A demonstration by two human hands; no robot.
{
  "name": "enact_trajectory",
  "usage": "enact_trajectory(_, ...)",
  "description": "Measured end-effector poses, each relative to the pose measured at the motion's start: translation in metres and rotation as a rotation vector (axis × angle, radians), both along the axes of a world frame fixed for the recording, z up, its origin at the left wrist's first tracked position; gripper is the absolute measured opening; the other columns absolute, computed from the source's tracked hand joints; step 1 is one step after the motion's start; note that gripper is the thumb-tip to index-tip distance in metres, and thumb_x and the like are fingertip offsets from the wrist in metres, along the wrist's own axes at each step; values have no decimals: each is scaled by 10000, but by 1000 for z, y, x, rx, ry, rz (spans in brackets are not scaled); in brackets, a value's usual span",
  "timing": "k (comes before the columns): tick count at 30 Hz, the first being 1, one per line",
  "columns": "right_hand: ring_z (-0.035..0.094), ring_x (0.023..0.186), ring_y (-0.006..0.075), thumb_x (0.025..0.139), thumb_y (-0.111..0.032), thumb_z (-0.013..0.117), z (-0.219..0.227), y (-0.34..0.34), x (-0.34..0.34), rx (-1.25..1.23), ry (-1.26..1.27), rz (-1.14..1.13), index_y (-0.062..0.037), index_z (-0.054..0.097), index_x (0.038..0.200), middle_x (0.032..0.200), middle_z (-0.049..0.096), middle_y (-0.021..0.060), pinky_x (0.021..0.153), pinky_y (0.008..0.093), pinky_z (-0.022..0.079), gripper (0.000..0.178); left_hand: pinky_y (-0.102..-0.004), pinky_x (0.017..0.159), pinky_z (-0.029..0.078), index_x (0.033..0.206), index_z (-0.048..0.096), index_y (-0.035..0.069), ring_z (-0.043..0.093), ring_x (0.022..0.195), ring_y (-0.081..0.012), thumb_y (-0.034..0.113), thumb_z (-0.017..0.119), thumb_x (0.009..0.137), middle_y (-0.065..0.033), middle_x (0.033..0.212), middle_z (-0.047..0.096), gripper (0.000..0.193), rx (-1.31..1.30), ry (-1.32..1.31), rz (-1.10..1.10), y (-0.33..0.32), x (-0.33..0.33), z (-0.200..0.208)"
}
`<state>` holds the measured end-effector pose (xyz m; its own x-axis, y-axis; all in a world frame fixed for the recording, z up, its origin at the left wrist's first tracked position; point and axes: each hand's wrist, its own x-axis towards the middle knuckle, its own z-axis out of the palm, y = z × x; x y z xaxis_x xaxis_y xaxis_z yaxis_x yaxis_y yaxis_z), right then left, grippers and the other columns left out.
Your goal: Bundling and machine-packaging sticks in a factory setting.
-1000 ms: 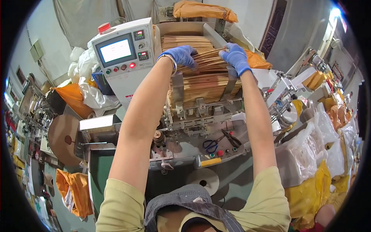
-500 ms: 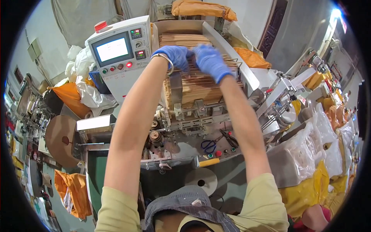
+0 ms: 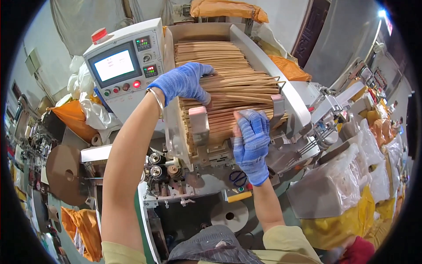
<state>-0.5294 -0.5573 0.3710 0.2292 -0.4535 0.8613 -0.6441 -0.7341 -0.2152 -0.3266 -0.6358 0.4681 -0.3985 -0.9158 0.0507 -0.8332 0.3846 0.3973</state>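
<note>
1. grey striped cloth (image 3: 209,246) fills the near edge, with a yellow-green sleeve (image 3: 121,254) to its left and another to its right.
2. the right forearm runs far and slightly left, short in view; the left one stretches longer, slanting far and right, a pale bracelet (image 3: 157,102) at its wrist.
3. blue-handled scissors (image 3: 238,177) lie just left of the right wrist, beyond a yellow bar (image 3: 239,196).
4. the right hand (image 3: 252,145), blue-gloved, points far at the near side of the stack, between two metal brackets (image 3: 199,125). its fingers are bent and bunched, bare tips showing on the left; cannot tell whether they clamp anything.
5. the left hand (image 3: 182,83), gloved alike, reaches in from the left, palm down over the stick ends, thumb near and fingers far, spread apart.
6. the thin wooden sticks (image 3: 237,88) lie crosswise in a pale metal hopper (image 3: 288,90), some slanting at the top.
7. a control panel (image 3: 151,46) stands left of the hopper; an orange bundle (image 3: 228,9) lies farthest.
</note>
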Motion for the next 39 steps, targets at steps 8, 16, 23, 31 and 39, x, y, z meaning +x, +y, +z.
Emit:
enact_trajectory(8, 459, 1030, 347, 747, -146, 586, 42, -19, 13, 21, 21, -65, -26, 563, 1054, 1049, 518, 141, 888, 402, 358, 331, -327, 882, 428, 1156, 514, 58, 545, 1012, -282, 241, 792, 477, -152, 1088, 574, 756, -21, 36, 11, -3, 6, 1)
enact_trajectory(16, 518, 982, 332, 766, -332, 436, 31, -91, 36, 266, 341, -373, -123, 661, 866, 952, 603, 149, 859, 538, 326, 322, -308, 965, 363, 1208, 447, 16, 467, 1118, -183, 38, 745, 565, -110, 1189, 501, 709, 150, 361, -60, -38, 14, -36)
enact_trajectory(23, 226, 1274, 400, 796, -379, 420, 48, -120, 71, 713, 430, -138, -54, 428, 1273, 1382, 283, 185, 973, 662, 87, 577, -329, 1015, 290, 1322, 294, 5, 369, 1213, -208, 8, 605, 743, -129, 1319, 379, 658, 47, 165, -249, -83, 95, -56)
enact_trajectory(31, 158, 1274, 463, 786, -385, 473, 36, -161, 52, 803, 493, -569, -20, 336, 1319, 1384, 236, 235, 971, 668, 87, 660, -327, 1039, 232, 1274, 407, 21, 333, 1238, -215, 222, 515, 869, -120, 1320, 385, 464, -374, 161, -524, -36, 37, -32)
enact_trajectory(39, 437, 1164, 296, 817, -379, 404, 46, -124, 36, 617, 543, -331, -190, 548, 1159, 1264, 472, 91, 963, 515, 290, 417, -253, 909, 358, 1175, 478, -15, 501, 1025, -152, 186, 470, 892, -87, 1135, 544, 347, -593, 951, 381, 0, 6, -16)
